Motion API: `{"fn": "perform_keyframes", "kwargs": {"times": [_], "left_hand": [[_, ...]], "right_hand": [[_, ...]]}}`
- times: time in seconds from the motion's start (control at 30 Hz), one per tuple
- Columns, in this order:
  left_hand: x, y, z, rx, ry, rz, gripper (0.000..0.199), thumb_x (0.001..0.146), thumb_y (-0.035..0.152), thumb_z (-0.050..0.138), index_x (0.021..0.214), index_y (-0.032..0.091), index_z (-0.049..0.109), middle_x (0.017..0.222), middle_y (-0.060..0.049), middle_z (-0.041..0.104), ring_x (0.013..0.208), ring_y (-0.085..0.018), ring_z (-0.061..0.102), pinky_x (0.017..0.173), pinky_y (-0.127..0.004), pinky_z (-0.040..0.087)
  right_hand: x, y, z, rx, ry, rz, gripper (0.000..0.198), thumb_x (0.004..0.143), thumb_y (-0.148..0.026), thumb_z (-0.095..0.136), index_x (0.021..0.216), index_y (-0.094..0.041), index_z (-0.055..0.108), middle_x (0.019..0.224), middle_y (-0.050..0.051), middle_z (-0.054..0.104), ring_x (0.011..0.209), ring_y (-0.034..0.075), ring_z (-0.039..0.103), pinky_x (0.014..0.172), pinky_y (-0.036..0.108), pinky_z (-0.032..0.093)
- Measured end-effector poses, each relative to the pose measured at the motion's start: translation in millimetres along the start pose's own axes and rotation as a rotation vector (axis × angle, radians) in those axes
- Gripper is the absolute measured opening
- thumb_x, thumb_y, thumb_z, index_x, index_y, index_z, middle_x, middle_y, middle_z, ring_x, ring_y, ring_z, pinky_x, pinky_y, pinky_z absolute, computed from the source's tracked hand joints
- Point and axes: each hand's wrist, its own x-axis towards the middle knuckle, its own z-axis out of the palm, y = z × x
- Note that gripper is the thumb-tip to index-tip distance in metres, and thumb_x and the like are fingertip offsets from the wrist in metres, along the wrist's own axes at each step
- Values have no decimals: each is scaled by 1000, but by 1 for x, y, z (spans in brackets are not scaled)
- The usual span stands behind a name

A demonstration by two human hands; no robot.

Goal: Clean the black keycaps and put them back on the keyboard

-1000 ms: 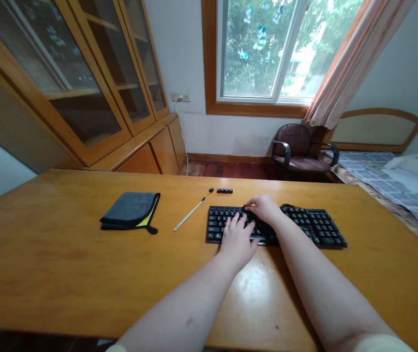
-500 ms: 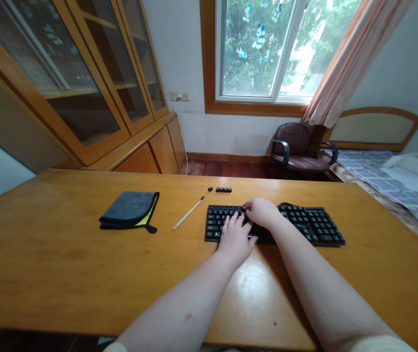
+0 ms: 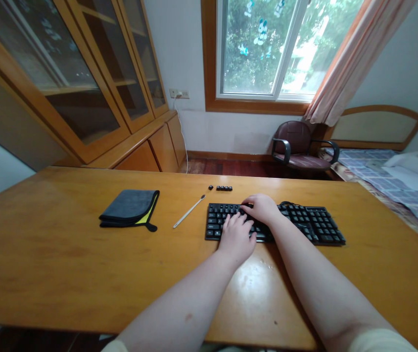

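A black keyboard (image 3: 324,227) lies flat on the wooden desk in front of me. My left hand (image 3: 237,237) rests over its left part, palm down, with fingers spread across the keys. At the top row my right hand (image 3: 262,209) is bent over, with thumb and forefinger closed at a keycap; the hand covers most of that keycap. Beyond the keyboard, several loose black keycaps (image 3: 224,188) sit in a short row, with one single keycap (image 3: 211,187) just left of them. A slim white brush (image 3: 189,211) with a dark tip lies left of the keyboard.
A folded grey cloth (image 3: 130,208) with black edging and a yellow inside lies at the left of the desk (image 3: 84,274). Behind the desk are a glass-fronted cabinet (image 3: 128,124), a maroon armchair (image 3: 293,139) and a bed (image 3: 396,171). The keyboard's cable (image 3: 288,203) bunches behind it.
My right hand has shifted slightly at the top row, its fingers less tightly curled and the wrist a little flatter. The left hand stays on the keys. The view tilts slightly.
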Motion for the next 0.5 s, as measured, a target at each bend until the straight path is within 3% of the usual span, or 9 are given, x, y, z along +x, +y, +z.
{"fn": "perform_keyframes", "kwargs": {"times": [0.3,0.5], "left_hand": [[0,-4,5,26,-19,27,42,75,31,61,117,26,57,127,-6,53,124,-28,38,107,-50,23],[0,-3,5,12,-2,35,39,72,27,65,110,26,61,123,-6,55,116,-30,42,96,-48,33]], "right_hand": [[11,18,-7,-42,-101,87,21,79,-31,52,84,-22,71,92,5,70,86,20,62,78,27,43],[60,5,8,-3,-72,140,30,82,-33,51,106,-19,64,111,10,64,101,23,58,87,30,41]]}}
